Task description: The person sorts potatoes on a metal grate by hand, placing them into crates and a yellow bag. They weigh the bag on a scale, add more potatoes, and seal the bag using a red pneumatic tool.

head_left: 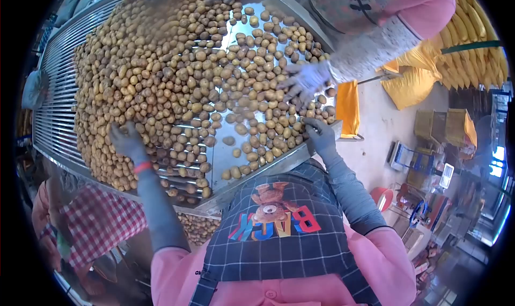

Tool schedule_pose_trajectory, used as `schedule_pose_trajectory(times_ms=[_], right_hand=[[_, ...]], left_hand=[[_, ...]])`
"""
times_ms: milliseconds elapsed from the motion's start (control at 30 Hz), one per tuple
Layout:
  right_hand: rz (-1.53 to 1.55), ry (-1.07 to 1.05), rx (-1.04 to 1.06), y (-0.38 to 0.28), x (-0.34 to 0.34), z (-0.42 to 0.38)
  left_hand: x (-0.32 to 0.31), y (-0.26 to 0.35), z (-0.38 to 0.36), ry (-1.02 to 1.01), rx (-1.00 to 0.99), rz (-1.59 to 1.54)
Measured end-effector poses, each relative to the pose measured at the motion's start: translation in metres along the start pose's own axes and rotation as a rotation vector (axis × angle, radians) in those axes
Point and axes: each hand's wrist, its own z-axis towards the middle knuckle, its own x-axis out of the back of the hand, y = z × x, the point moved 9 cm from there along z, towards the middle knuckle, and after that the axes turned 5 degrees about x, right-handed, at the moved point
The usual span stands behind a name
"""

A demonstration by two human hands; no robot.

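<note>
A metal sorting table [53, 118] carries a dense layer of small brown potatoes [161, 80]. My left hand [127, 140], in a grey glove with a red wristband, rests on the potatoes near the table's near left edge. In a grey glove too, my right hand [319, 134] lies on potatoes at the table's right corner, fingers bent over them. Whether either hand holds a potato is hidden. Across the table a co-worker's white-gloved hand [307, 79] spreads over the potatoes.
The table's roller bars [51, 75] lie bare at the left. A person in a red checked garment [94, 220] stands at lower left. Yellow sacks [410, 86] and crates [445, 126] sit on the floor to the right, beside a red bucket [382, 197].
</note>
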Motion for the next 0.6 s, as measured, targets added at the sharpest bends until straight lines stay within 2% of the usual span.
schedule_pose_trajectory(times_ms=[33, 100, 133, 167, 200, 233, 267, 300, 333, 400, 433, 467, 500, 567, 600], right_hand=[[0.000, 0.003, -0.005, -0.002, 0.001, 0.005], [-0.045, 0.006, 0.066, -0.014, -0.002, 0.018], [-0.075, 0.023, 0.100, -0.020, -0.007, 0.028], [-0.068, 0.013, 0.105, -0.022, -0.016, 0.041], [-0.139, 0.006, 0.166, -0.029, -0.027, 0.056], [-0.210, -0.006, 0.230, -0.037, -0.040, 0.070], [-0.237, -0.008, 0.307, -0.045, -0.054, 0.087], [-0.262, -0.007, 0.389, -0.055, -0.070, 0.105], [-0.351, -0.037, 0.361, -0.060, -0.088, 0.124], [-0.433, -0.075, 0.342, -0.076, -0.113, 0.149], [-0.577, -0.261, 0.249, -0.075, -0.134, 0.157], [-0.720, -0.448, 0.156, -0.069, -0.149, 0.159], [-0.717, -0.465, 0.165, -0.077, -0.154, 0.161], [-0.962, -0.651, 0.234, -0.085, -0.164, 0.157], [-0.905, -0.672, 0.231, -0.079, -0.168, 0.159]], left_hand=[[0.010, 0.012, 0.003, -0.004, -0.004, -0.002], [0.009, 0.007, 0.003, -0.283, 0.250, 0.225], [0.000, 0.004, -0.013, -0.225, 0.220, 0.199], [-0.017, -0.011, -0.037, -0.344, 0.287, 0.103], [-0.010, -0.002, -0.065, -0.229, 0.162, -0.087], [0.002, 0.023, -0.087, -0.539, 0.255, -0.019], [0.013, 0.047, -0.112, -0.556, 0.092, -0.038], [0.039, 0.077, -0.138, -0.250, -0.039, -0.063], [0.064, 0.114, -0.143, -0.304, -0.125, -0.141], [0.061, 0.124, -0.201, -0.544, -0.030, -0.027], [0.075, 0.146, -0.213, -0.658, 0.022, -0.147], [0.091, 0.169, -0.224, -0.719, -0.084, -0.064], [0.100, 0.186, -0.229, -0.837, -0.108, -0.178], [0.100, 0.189, -0.259, -0.969, -0.236, -0.416], [0.105, 0.184, -0.259, -0.964, -0.231, -0.411]])
